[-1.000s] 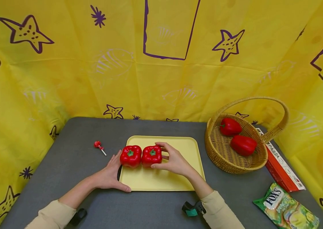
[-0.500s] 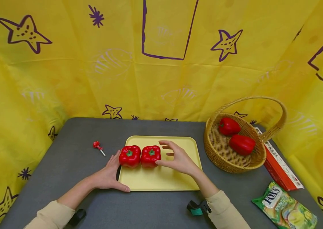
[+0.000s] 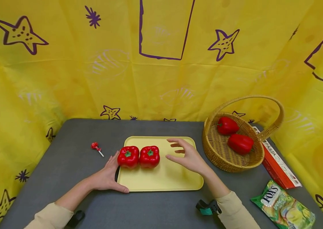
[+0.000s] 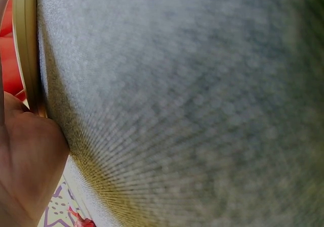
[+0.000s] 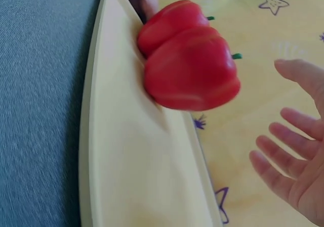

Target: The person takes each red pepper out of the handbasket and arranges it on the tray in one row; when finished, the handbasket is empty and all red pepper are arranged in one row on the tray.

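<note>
On the pale yellow tray, two red bell peppers with green stems stand upright side by side. The left pepper is nearest my left hand, which rests against the tray's left edge, fingers extended and thumb at the front corner. To the right of the right pepper, my right hand hovers above the tray with spread fingers and holds nothing. The right wrist view shows a gap between that hand and the peppers. Only slivers of red and the tray rim show in the left wrist view.
A wicker basket with a tall handle stands right of the tray, holding two more red peppers. Beyond it lie a red pasta box and a green Fox's bag. A red lollipop lies on the left.
My right hand has let go of the right pepper and drawn away to the right. Both peppers stay on the tray, and my left hand keeps its place at the tray edge.
</note>
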The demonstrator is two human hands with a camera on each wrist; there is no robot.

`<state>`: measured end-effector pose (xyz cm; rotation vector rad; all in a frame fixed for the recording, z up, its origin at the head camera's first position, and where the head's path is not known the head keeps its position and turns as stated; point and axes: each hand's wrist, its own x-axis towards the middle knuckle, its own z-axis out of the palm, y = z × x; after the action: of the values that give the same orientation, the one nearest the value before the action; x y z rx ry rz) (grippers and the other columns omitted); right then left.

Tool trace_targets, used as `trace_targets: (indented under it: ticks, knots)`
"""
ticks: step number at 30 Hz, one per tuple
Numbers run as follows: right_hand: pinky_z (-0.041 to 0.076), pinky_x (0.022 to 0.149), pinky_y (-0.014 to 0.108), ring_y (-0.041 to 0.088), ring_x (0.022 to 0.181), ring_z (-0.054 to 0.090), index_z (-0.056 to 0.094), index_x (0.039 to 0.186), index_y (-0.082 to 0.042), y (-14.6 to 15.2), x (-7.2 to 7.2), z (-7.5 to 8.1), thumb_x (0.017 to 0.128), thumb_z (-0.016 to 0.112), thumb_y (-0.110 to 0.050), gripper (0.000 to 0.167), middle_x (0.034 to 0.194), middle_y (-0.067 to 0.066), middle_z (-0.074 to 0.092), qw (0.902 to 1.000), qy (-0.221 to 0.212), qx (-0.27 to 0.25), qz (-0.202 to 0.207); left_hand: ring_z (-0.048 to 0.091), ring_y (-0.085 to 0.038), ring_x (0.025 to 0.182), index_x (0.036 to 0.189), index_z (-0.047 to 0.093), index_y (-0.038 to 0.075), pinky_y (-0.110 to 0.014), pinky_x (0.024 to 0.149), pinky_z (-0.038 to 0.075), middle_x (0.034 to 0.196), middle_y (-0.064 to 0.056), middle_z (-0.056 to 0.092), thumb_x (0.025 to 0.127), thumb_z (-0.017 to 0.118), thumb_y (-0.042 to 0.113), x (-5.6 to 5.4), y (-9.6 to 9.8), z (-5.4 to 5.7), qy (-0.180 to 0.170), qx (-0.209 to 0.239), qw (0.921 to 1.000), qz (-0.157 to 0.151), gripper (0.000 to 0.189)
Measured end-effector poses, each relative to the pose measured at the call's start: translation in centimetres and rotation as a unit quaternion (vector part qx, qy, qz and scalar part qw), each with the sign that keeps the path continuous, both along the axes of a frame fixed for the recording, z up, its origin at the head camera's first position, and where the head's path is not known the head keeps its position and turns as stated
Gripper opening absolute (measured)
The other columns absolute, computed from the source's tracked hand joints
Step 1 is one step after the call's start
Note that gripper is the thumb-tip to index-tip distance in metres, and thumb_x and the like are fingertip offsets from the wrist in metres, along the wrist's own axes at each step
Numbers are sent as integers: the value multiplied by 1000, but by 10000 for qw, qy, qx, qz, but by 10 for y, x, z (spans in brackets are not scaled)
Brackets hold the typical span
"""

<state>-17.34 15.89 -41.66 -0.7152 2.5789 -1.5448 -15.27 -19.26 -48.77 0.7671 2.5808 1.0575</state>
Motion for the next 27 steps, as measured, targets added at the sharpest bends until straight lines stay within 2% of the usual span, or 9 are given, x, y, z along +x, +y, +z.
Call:
trace_targets:
  ticks: [2,6,11,18,24,27]
  knots:
    - [51,92,45,24,118,56,57,134,-15,5,1,2,85,78,-27,55,133,5,56,10000,74,10,-64,-4,-46,144,154,11,3,-67,109,-1,158,-26,6,63,84,58,0,0,1,-13,-24,10000,8,130]
    - [51,90,48,27,116,58,59,131,-17,17,2,5,86,77,-27,49,130,5,58,9996,267,-53,-107,-3,-46,144,154,12,3,-68,109,0,158,-26,7,63,84,59,0,1,0,-5,-35,10000,15,129]
    - [51,89,49,28,114,58,60,128,-16,32,2,11,87,76,-19,44,127,5,59,9991,376,-28,-192,-3,-46,144,155,12,5,-68,109,0,158,-24,9,63,83,59,0,0,-2,21,-51,10000,13,128]
    - [50,87,57,38,112,57,58,128,-2,53,2,17,87,72,-2,43,127,16,58,9980,513,-45,-372,-3,-47,144,154,12,2,-68,109,0,158,-26,7,63,85,56,0,0,-2,42,-22,10000,16,128]
    - [54,84,42,25,107,61,62,123,-6,72,3,22,87,73,-8,38,126,6,60,9963,686,24,-527,-3,-46,144,154,11,1,-68,109,0,158,-27,6,63,85,56,0,1,-1,10,-70,10000,35,129]
    - [54,85,43,22,103,63,64,121,-10,81,4,25,88,74,-14,35,125,1,61,9953,716,93,-638,-3,-46,144,154,12,1,-68,109,0,158,-27,7,63,84,56,0,1,-1,3,-86,10000,39,129]
